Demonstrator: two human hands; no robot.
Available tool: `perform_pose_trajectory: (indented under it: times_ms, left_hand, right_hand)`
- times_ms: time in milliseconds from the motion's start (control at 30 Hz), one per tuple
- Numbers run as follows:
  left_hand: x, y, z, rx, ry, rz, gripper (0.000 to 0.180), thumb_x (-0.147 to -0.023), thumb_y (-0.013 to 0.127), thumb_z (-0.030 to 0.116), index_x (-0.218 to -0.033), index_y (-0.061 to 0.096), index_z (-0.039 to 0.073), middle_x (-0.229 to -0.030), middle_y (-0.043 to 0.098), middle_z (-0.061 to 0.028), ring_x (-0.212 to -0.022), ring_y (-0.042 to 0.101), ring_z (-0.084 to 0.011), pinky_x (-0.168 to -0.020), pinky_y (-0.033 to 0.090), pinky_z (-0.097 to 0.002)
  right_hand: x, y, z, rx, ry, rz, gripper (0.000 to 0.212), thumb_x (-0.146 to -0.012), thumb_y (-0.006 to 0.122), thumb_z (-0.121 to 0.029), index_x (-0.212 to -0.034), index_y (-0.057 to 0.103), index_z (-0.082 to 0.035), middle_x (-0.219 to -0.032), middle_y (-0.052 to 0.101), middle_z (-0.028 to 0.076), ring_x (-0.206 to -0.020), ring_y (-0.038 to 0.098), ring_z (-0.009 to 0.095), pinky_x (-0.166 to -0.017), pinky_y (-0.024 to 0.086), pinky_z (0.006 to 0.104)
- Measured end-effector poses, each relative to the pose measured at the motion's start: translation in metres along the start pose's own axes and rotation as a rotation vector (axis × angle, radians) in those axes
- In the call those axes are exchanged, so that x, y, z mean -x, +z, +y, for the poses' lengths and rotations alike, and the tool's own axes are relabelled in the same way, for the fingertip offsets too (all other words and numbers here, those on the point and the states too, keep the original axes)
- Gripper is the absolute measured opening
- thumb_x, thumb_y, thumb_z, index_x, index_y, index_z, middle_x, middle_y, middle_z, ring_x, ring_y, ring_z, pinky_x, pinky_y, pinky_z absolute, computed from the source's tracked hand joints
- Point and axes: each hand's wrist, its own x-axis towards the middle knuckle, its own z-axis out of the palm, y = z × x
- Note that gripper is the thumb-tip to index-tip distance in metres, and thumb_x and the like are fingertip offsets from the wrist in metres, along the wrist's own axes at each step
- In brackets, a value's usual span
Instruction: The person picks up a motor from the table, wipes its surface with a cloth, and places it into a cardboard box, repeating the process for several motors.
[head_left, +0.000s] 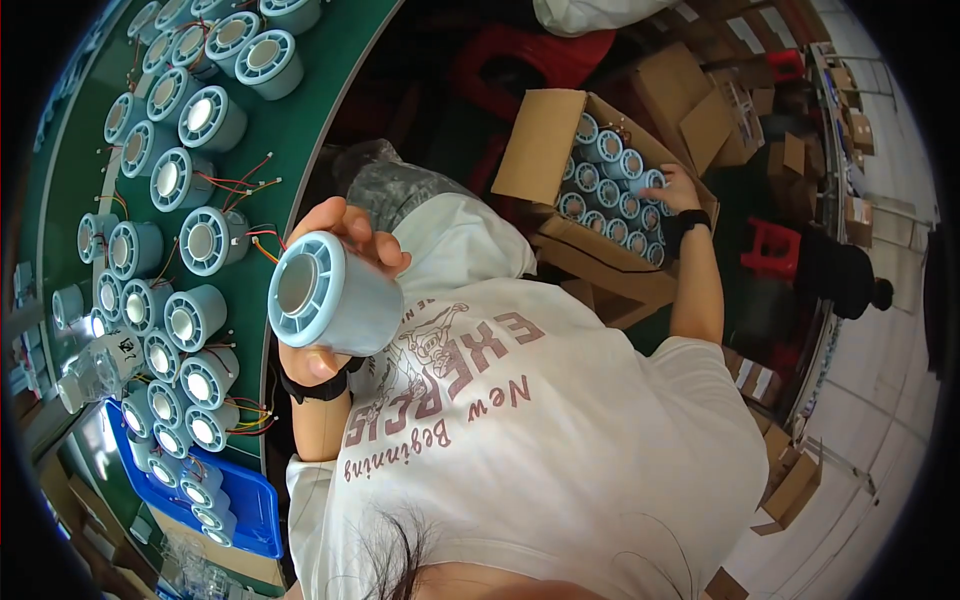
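Note:
My left hand [345, 225] is closed around a light-blue cylindrical housing [365, 305], raised before my shirt. Its round front, with a grey metal disc inside a slotted ring, is turned to the left, and thin coloured wires stick out behind it. My right arm stretches out to an open cardboard box [545, 150], where several housings [608, 192] of the same kind stand in rows. At the box's right side, my right hand [680, 190] has its fingers on one housing [653, 182]; the grip is partly hidden.
A green table [255, 135] on the left carries many more housings [208, 240] with loose wires. Near its front lie a blue tray [262, 510] and a clear plastic bottle [100, 370]. Other cartons [690, 100] and a red stool [770, 248] stand to the right.

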Motion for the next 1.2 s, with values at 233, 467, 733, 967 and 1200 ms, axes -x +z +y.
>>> perform_pose_trajectory:
  times_ms: [233, 467, 733, 967, 1200]
  left_hand:
    - [-0.006, -0.001, -0.004, -0.004, -0.024, 0.068, 0.114, -0.054, 0.088, 0.04, -0.145, 0.031, 0.004, -0.125, 0.041, -0.0097, -0.11, 0.05, -0.0247, -0.098, 0.044, -0.0392]
    - [-0.005, -0.002, 0.019, -0.135, -0.147, 0.076, 0.102, -0.063, 0.086, 0.033, -0.143, 0.034, -0.002, -0.119, 0.058, -0.0119, -0.115, 0.056, -0.0227, -0.1, 0.041, -0.0367]
    - [0.018, 0.003, 0.035, -0.002, -0.106, 0.157, 0.094, -0.064, 0.086, 0.023, -0.14, 0.038, -0.002, -0.12, 0.057, -0.0145, -0.114, 0.056, -0.0258, -0.099, 0.04, -0.0383]
    - [0.02, -0.013, 0.041, 0.028, -0.147, 0.001, 0.093, -0.066, 0.086, 0.019, -0.143, 0.036, 0.002, -0.121, 0.058, -0.0152, -0.115, 0.055, -0.0251, -0.101, 0.04, -0.039]
    - [0.012, -0.028, 0.061, -0.017, -0.118, 0.09, 0.092, -0.071, 0.083, 0.012, -0.145, 0.029, 0.003, -0.123, 0.057, -0.0105, -0.118, 0.052, -0.0188, -0.102, 0.039, -0.0356]
  right_hand:
    - [-0.003, 0.02, 0.008, 0.026, -0.098, 0.104, 0.067, -0.065, 0.086, -0.02, -0.12, 0.054, 0.002, -0.109, 0.064, 0.017, -0.099, 0.063, 0.026, -0.088, 0.049, 0.0353]
    - [0.041, -0.032, -0.196, -0.102, -0.381, 0.173, 0.028, -0.092, 0.064, -0.019, -0.114, 0.065, -0.002, -0.092, 0.067, 0.007, -0.08, 0.061, 0.011, -0.073, 0.05, 0.0252]
    - [0.102, -0.016, -0.577, -0.01, -1.441, 0.065, 0.036, -0.087, 0.062, -0.007, -0.123, 0.062, -0.011, -0.111, 0.064, 0.012, -0.085, 0.065, 0.018, -0.072, 0.051, 0.0283]
    - [-0.072, 0.102, -0.809, 0.656, -1.639, 0.177, 0.069, -0.074, 0.074, -0.012, -0.137, 0.049, -0.019, -0.117, 0.064, 0.018, -0.108, 0.06, 0.036, -0.093, 0.048, 0.036]
    - [-0.12, 0.183, -0.869, 0.745, -1.44, -0.257, 0.084, -0.057, 0.081, -0.006, -0.135, 0.051, -0.02, -0.118, 0.063, 0.016, -0.107, 0.062, 0.031, -0.092, 0.049, 0.039]
